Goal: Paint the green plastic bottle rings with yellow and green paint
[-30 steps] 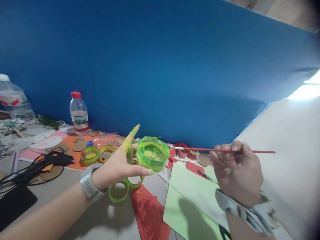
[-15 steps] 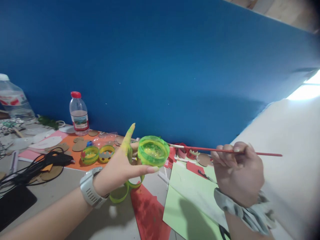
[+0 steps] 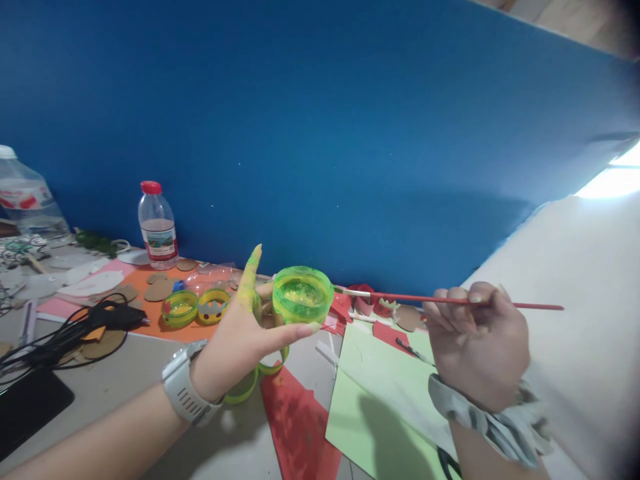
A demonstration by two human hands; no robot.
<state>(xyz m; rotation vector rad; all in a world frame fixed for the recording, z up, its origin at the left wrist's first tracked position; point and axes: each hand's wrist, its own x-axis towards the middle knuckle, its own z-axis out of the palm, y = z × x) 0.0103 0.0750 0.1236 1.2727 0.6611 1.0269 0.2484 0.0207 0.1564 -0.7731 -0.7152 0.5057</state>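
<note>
Paint-smeared fingers of my left hand [image 3: 250,313] grip a small green-and-yellow painted cup [image 3: 303,297], raised above the table with its opening tilted toward me. Yellow and green paint covers the raised finger of that hand. My right hand [image 3: 477,333] is closed around the red handle of a paintbrush [image 3: 420,297], held nearly level. Its bristles touch the right outer side of the cup, or lie very close to it. Green rings [image 3: 275,360] are partly hidden below my left hand.
Two painted cups [image 3: 180,309] and a red-capped bottle [image 3: 159,227] stand at the left on orange paper. Black cables [image 3: 100,320] and a dark phone-like slab [image 3: 35,410] lie nearer. Red paper [image 3: 300,427] and green paper [image 3: 385,400] cover the front. Behind rises a blue wall [image 3: 320,133].
The cup and my left hand have shifted slightly left and up, and the cup has turned a little. My right hand and the paintbrush have barely moved.
</note>
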